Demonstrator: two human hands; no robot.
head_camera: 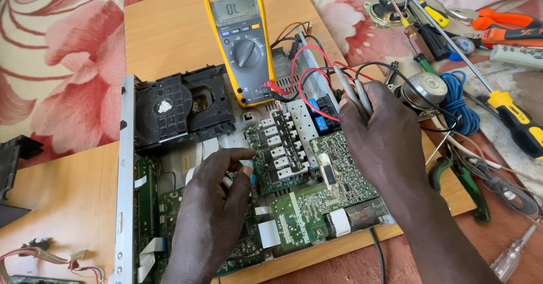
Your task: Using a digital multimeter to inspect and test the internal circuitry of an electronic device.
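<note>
Open chassis on wooden surface, holding circuit boards and black disc drive. Left hand fingertips pressing on boards. Right hand closed around two probes, above boards. Yellow multimeter behind.

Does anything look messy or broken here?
Yes. The player lies open with no cover, its green circuit boards bare. The yellow meter rests tilted on its back edge. The right hand holds both probes together; the left hand touches a board. Tools lie scattered at right.
</note>
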